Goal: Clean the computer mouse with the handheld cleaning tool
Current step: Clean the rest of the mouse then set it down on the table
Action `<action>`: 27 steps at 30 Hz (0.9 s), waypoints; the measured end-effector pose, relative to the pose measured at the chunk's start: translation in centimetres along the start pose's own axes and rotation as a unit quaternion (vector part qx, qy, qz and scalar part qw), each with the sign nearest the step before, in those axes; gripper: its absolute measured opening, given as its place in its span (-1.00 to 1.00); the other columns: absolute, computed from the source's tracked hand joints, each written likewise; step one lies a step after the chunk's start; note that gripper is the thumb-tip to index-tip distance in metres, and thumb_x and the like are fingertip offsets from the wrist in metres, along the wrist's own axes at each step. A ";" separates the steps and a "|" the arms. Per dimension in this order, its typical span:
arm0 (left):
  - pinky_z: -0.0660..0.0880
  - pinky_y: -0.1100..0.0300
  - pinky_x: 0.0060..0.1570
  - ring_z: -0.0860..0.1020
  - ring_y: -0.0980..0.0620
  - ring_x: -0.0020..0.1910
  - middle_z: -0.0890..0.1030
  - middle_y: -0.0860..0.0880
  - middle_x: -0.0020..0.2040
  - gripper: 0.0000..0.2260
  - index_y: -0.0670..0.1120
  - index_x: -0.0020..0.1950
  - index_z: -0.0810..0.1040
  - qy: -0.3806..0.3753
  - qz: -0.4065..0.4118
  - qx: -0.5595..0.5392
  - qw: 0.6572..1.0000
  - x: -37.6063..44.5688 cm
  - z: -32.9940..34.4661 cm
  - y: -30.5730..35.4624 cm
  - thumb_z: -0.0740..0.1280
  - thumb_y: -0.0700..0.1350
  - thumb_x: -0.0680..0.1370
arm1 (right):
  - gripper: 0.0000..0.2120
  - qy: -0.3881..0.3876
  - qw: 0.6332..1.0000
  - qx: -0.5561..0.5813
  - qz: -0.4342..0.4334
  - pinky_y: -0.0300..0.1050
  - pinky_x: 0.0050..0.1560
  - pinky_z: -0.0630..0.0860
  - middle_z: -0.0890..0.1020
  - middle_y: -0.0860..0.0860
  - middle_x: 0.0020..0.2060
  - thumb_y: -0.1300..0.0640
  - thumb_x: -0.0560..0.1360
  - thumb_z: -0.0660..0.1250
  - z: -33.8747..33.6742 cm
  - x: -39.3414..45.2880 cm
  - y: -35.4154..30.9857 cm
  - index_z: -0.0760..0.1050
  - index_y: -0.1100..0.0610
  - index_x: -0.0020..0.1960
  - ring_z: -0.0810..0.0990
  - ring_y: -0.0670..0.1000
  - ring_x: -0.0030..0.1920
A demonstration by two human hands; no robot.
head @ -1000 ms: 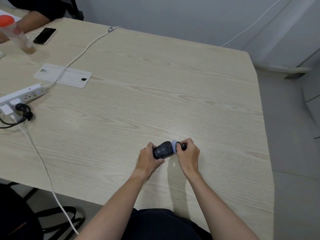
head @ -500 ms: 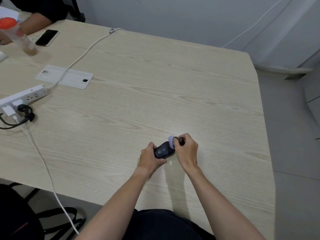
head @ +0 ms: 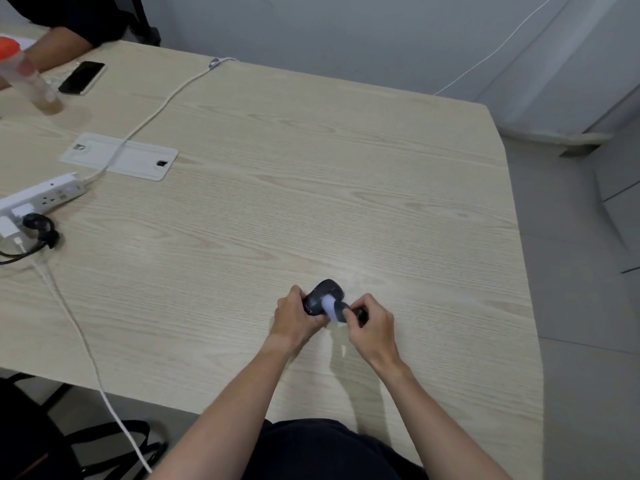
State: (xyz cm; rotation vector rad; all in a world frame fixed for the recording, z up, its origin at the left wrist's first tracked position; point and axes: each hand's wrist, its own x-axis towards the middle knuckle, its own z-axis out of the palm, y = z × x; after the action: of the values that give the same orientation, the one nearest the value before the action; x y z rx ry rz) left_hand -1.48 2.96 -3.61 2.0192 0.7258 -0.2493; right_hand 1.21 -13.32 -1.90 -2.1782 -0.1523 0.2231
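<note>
A black computer mouse [head: 323, 292] sits on the light wooden table [head: 311, 188] near its front edge. My left hand [head: 294, 315] grips the mouse from its left side. My right hand [head: 372, 325] holds a small handheld cleaning tool [head: 332, 308] with a pale bluish-white round head and a dark handle. The tool's head presses on the near right side of the mouse. The handle is mostly hidden in my fingers.
A white power strip [head: 41, 199] with plugs and a white cable [head: 83, 341] lies at the left. A white cable cover plate [head: 119, 156] is behind it. Far left are a black phone [head: 82, 77], an orange-capped bottle [head: 29, 79] and another person's arm [head: 55, 51].
The tool's head has slid from the mouse's far right end down onto its near side. Both hands shifted slightly with it, and the mouse has turned a little.
</note>
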 end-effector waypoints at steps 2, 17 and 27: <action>0.47 0.18 -0.38 0.51 0.07 -0.34 0.56 0.01 -0.20 -0.56 -0.07 -0.11 0.43 0.003 -0.001 0.003 1.000 0.0 -0.1 0.3 0.56 0.07 0.21 | -0.87 -0.022 0.999 -0.037 0.004 -0.27 -0.32 0.41 0.56 -0.06 -0.33 0.24 0.49 0.39 0.3 0.2 0.3 0.47 0.12 -0.18 0.52 -0.08 -0.32; 0.57 0.08 -0.22 0.57 0.03 -0.24 0.57 -0.01 -0.15 -0.55 -0.07 -0.08 0.44 -0.014 -0.011 0.024 1.000 0.2 -0.4 0.3 0.58 0.02 0.21 | -0.87 0.067 0.992 -0.029 0.105 -0.34 -0.32 0.32 0.55 -0.04 -0.28 0.23 0.53 0.36 -0.1 1.3 1.5 0.44 0.13 -0.15 0.52 -0.03 -0.24; 0.50 0.14 -0.29 0.51 0.05 -0.28 0.50 0.02 -0.18 -0.56 -0.10 -0.07 0.42 -0.020 -0.005 0.037 0.999 0.1 -0.4 0.5 0.59 -0.04 0.25 | -0.89 0.035 0.993 -0.010 0.109 -0.24 -0.29 0.39 0.57 0.01 -0.31 0.23 0.50 0.37 -0.5 2.0 1.2 0.49 0.19 -0.18 0.51 -0.03 -0.29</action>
State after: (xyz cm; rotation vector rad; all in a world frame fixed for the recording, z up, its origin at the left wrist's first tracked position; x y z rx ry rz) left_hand -1.12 3.18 -3.10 2.0747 0.7122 -0.3258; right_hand 3.25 -14.01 -2.83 -2.2198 0.1231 0.2691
